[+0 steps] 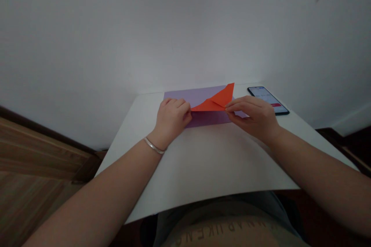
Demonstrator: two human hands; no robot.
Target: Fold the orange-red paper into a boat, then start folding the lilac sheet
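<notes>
Leftward, held the left arm (110, 185) stretched out over the white table (226, 162), with a silver bracelet (154, 146) at the wrist and the left hand (174, 114) knuckles-up, fingers curled tight on one end of the folded orange paper (222, 98). Held that paper above a purple sheet (194, 95), between both hands. Farther right, pinched its right corner with the thumb and fingertips of the right hand (255, 112), with the forearm (315, 162) slanted inward and a lit phone (265, 94) partly behind that hand.
</notes>
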